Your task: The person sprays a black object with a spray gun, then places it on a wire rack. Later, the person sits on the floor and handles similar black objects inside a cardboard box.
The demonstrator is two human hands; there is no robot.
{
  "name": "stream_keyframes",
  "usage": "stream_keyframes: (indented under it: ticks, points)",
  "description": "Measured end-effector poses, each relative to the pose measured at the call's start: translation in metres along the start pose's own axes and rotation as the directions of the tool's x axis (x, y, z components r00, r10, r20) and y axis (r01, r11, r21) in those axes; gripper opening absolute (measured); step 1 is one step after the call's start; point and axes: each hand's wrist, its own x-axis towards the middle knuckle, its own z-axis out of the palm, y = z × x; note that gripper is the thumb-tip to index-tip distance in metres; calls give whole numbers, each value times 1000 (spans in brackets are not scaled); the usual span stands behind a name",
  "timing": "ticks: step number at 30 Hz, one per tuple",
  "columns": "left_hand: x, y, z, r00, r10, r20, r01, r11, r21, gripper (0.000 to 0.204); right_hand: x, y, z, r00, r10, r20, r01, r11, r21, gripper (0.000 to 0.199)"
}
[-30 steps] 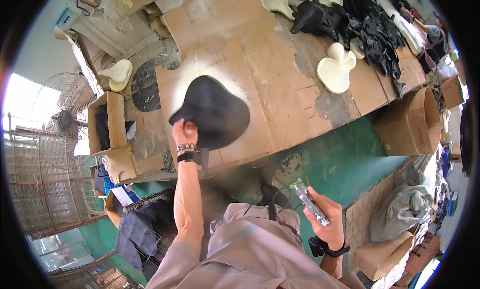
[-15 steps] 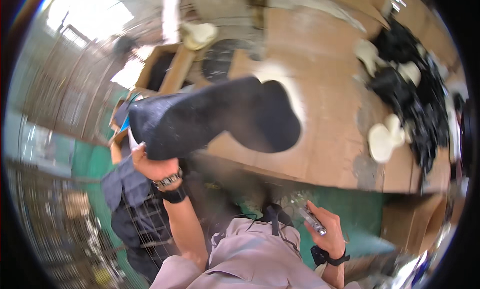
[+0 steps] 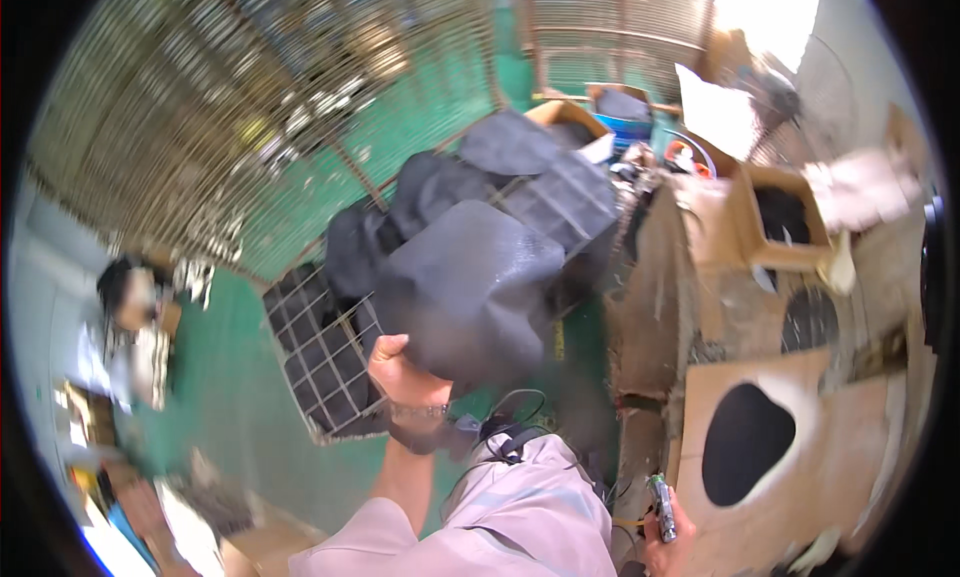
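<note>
My left hand (image 3: pixel 405 377) is closed on the near left edge of a large, bent black sheet (image 3: pixel 480 267), holding it over a wire crate. More dark pieces (image 3: pixel 440 182) lie heaped in and over the crate (image 3: pixel 305 377). At the lower right, my right hand (image 3: pixel 672 542) is wrapped round a small silver spray gun (image 3: pixel 661 509); the frame's lower part cuts off some of that hand. Close by on the bench, a rounded black shape (image 3: pixel 748 444) lies on cardboard (image 3: pixel 840 457) with a whitish haze round it. Motion blurs the sheet's near edge.
Along the bench's far side stands an open cardboard box (image 3: pixel 775 217) with dark contents. A blue tub (image 3: pixel 625 127) and a fan (image 3: pixel 770 102) are beyond it. Wire racks (image 3: pixel 240 107) line the far left over a green floor (image 3: pixel 240 347). Another person (image 3: pixel 130 297) is at the left.
My view has swung left, from the bench to the crate. The black sheet has moved with my left hand from over the bench to above the crate. The spray gun stays in my right hand.
</note>
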Motion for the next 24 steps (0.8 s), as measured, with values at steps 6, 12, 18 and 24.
stream_keyframes:
  ticks: [6,12,18,24]
  points:
    - [33,133,-99,851,437,-290,-431,898,89,41,67,-57,38,934,47,353,-69,996,51,52]
    - [126,273,-153,477,751,-456,-721,631,285,26,113,-128,86,902,42,430,-55,998,17,49]
    - [205,415,-172,285,866,-410,-886,402,232,7,138,-151,130,865,85,494,-149,984,93,46]
    - [220,428,-225,318,903,-289,-906,379,187,44,151,-143,172,881,177,438,-183,983,-29,51]
